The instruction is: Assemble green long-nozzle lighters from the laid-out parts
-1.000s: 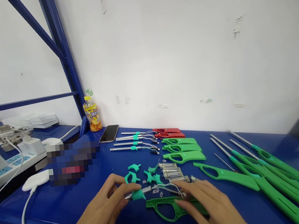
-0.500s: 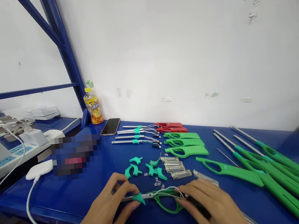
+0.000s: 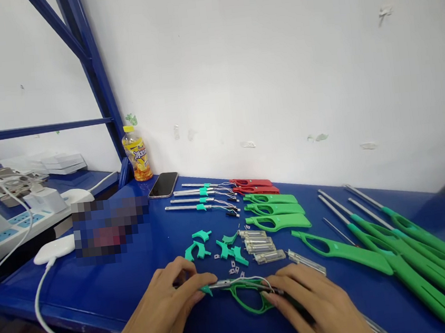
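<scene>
My left hand [image 3: 169,304] pinches a metal lighter tube [image 3: 220,284] near its teal collar [image 3: 206,290], with fingers closed around it. The tube's right end meets a green lighter handle half [image 3: 243,306], whose oval trigger opening faces up. My right hand [image 3: 316,302] grips the wide end of that handle half, thumb and fingertips pressed at the white wire [image 3: 258,277] that runs from the tube. Most of the handle's wide end is hidden beneath the right hand. Just beyond lie several teal triggers [image 3: 202,250], small metal clips [image 3: 233,271] and clear fuel tanks [image 3: 259,244].
Behind lie wired tubes [image 3: 187,208], green handle halves [image 3: 278,222], red handle halves [image 3: 254,190], a phone [image 3: 163,185] and a drink bottle [image 3: 137,154]. Long green lighters [image 3: 425,283] and a screwdriver [image 3: 341,232] are right. A power strip [image 3: 10,228] and cables lie left.
My left fingers have slid slightly right along the tube, now covering more of the teal collar. The tube's end sits a little farther over the handle half. The right hand barely moves.
</scene>
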Motion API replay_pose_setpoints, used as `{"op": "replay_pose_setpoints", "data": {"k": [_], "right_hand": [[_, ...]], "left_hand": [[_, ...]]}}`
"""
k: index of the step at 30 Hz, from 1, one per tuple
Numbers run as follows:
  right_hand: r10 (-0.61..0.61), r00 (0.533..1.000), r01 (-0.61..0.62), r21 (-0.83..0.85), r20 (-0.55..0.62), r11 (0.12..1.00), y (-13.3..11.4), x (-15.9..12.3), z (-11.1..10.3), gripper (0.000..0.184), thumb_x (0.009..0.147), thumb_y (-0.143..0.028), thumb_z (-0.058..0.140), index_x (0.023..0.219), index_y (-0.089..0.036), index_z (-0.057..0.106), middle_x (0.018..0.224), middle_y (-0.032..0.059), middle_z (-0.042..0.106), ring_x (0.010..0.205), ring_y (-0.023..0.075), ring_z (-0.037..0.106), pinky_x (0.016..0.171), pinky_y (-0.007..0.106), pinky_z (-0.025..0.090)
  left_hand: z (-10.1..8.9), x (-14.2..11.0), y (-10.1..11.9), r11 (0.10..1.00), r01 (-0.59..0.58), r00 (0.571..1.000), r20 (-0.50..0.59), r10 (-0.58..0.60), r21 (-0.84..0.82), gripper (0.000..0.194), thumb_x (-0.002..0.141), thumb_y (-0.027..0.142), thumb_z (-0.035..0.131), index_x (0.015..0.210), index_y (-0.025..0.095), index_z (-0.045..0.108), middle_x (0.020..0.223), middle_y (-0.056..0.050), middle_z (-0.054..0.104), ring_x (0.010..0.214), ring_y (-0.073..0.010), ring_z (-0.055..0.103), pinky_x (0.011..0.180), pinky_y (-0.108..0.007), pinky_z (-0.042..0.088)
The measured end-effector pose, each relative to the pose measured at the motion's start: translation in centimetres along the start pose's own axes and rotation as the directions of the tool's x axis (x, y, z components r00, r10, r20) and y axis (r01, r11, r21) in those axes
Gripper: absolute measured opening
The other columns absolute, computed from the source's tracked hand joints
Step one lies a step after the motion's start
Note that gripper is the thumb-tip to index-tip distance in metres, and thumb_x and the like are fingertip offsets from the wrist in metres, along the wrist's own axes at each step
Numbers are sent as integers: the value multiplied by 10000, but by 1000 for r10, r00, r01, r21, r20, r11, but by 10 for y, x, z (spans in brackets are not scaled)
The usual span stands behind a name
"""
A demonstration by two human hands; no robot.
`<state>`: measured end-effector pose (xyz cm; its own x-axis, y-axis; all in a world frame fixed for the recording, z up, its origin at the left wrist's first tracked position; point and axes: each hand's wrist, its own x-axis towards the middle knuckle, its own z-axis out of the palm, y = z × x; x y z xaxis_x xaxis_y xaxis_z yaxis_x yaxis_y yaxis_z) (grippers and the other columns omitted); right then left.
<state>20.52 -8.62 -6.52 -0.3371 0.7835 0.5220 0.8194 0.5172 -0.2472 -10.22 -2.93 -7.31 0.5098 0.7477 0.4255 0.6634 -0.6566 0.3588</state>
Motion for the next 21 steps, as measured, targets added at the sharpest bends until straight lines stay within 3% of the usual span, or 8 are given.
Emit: {"op": "replay_pose_setpoints", "data": {"k": [7,10,13,17,21], "right_hand": [[-4,998,2,-39,-56,999,-1,-1,1,218,1131,-359,506,1175,-291,708,966,14,759,812,172,773,724,258,627],[1,996,-4,-27,-92,1000,-1,-1,1,193,1115,-397,553,1188,-286,693,897,-6,752,771,163,762,700,245,612],[31,998,-30,16,-55,999,0,-1,2,164,1108,-396,573,1048,-290,684,868,-22,733,753,152,749,680,236,594],[57,998,-55,45,-33,997,0,-1,3,160,1111,-374,565,1033,-294,679,910,-18,739,792,161,757,699,247,594],[85,996,-84,85,-4,993,-1,-1,-2,139,1101,-367,587,1038,-304,695,934,-21,744,823,163,760,731,245,602]], "left_hand": [[5,0,0,998,-61,998,25,60,7,617,1038,102,336,1429,459,653,1236,-57,661,1007,-197,702,907,-307,618],[8,-1,-1,998,-63,998,20,63,29,604,1038,115,353,1406,469,677,1224,-53,669,955,-196,701,897,-327,621],[11,-2,-4,998,-54,998,13,53,40,572,1045,138,369,1384,456,704,1243,-61,677,965,-207,691,893,-342,610],[9,2,-4,997,-80,995,-66,80,11,576,1037,134,360,1292,456,764,1130,-58,698,898,-199,677,883,-363,600],[-3,7,1,996,-10,998,65,15,-88,497,1049,174,414,1244,429,793,1144,-56,697,929,-198,674,872,-345,612]]}}
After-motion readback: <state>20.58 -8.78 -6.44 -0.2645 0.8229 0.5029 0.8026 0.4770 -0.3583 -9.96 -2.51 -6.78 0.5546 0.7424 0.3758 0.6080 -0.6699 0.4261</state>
